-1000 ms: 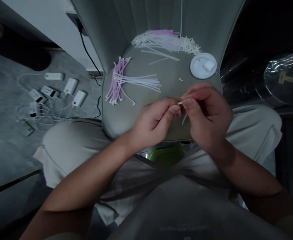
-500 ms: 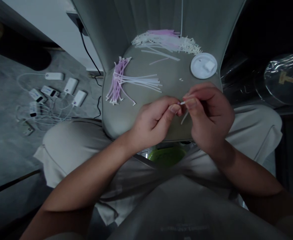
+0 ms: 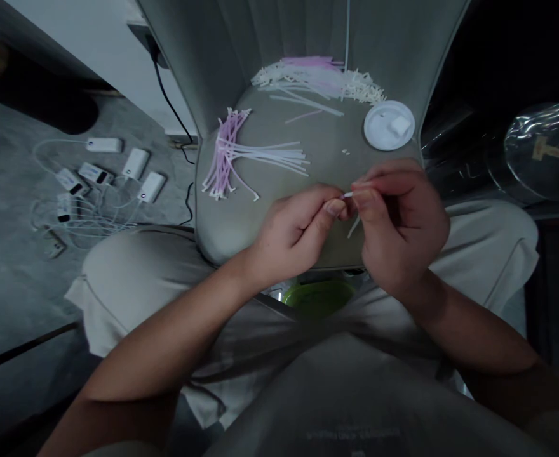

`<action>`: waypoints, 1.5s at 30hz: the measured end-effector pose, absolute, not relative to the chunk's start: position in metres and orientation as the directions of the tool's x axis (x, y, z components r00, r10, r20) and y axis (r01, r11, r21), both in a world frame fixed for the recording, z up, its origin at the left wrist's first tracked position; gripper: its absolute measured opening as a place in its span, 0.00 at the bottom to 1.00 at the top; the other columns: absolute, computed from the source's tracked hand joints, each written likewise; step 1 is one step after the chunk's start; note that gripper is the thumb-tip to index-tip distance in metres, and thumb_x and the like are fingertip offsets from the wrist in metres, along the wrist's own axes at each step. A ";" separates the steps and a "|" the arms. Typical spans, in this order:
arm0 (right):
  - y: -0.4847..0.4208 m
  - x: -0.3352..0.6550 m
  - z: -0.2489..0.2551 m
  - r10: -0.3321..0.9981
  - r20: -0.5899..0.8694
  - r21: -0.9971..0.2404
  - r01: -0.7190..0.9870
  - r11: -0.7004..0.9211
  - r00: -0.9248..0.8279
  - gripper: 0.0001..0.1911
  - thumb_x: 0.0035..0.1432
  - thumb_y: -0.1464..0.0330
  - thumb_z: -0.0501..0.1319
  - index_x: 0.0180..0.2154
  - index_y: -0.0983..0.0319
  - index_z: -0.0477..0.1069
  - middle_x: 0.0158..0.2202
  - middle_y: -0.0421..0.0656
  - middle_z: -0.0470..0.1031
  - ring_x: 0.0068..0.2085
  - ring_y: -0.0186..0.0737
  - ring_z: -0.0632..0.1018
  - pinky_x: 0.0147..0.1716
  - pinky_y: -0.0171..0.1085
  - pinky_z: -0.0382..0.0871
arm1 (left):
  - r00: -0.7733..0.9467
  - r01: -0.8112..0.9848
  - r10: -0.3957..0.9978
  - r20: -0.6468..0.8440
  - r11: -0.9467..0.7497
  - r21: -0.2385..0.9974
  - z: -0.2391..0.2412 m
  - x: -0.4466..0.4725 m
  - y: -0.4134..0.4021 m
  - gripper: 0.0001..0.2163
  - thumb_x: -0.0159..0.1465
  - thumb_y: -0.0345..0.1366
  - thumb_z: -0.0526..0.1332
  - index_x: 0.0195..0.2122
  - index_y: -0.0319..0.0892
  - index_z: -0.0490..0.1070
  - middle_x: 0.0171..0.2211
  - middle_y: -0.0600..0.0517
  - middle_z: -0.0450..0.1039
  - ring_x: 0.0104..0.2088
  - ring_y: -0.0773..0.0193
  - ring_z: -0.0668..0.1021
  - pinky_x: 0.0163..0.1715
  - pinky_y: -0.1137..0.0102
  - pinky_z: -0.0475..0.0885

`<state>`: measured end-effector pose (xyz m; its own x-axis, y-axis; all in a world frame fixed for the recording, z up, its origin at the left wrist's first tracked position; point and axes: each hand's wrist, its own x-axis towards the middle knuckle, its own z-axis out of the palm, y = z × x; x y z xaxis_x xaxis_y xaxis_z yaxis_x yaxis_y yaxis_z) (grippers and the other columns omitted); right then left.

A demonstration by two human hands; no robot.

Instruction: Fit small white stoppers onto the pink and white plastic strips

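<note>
Both hands, left (image 3: 295,233) and right (image 3: 399,225), pinch one thin strip (image 3: 353,225) between closed fingers; a finished-looking bundle (image 3: 241,152) lies on the chair (image 3: 222,228), a larger pile (image 3: 317,79) remains behind.

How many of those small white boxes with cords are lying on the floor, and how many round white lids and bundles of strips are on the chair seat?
Small white boxes on the floor: 6
Round white lid on the seat: 1
Bundles of strips on the seat: 2
Total: 9
</note>
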<state>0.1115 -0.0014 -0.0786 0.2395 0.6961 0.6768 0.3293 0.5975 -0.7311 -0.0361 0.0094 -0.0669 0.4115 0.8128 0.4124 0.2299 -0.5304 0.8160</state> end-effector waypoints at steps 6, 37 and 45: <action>-0.001 0.113 -0.077 0.713 0.673 -0.735 0.284 0.616 0.195 0.03 0.62 0.70 0.65 0.35 0.56 0.74 0.34 0.40 0.76 0.37 0.38 0.77 0.35 0.42 0.75 | 0.409 0.231 0.819 0.402 -0.519 0.823 -0.067 -0.036 0.009 0.16 0.75 0.42 0.51 0.37 0.41 0.73 0.31 0.52 0.77 0.31 0.70 0.77 0.35 0.74 0.72; -0.002 0.115 -0.072 0.756 0.640 -0.763 0.225 0.606 0.134 0.04 0.62 0.73 0.64 0.34 0.59 0.74 0.34 0.40 0.75 0.37 0.36 0.76 0.36 0.41 0.73 | 0.412 0.176 0.771 0.485 -0.590 0.788 -0.067 -0.038 0.010 0.10 0.73 0.35 0.54 0.37 0.40 0.73 0.31 0.52 0.77 0.32 0.71 0.78 0.34 0.77 0.70; 0.000 0.124 -0.070 0.781 0.624 -0.761 0.256 0.596 0.038 0.04 0.63 0.69 0.65 0.34 0.57 0.73 0.34 0.39 0.75 0.37 0.37 0.77 0.37 0.41 0.74 | 0.444 0.243 0.773 0.453 -0.591 0.769 -0.067 -0.041 0.012 0.11 0.73 0.37 0.54 0.38 0.40 0.74 0.31 0.52 0.78 0.32 0.70 0.79 0.34 0.75 0.71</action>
<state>0.1236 -0.0003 -0.0704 0.0380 0.7805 0.6240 0.2559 0.5960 -0.7611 -0.0413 0.0122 -0.0674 0.4444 0.7727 0.4532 0.2432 -0.5910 0.7692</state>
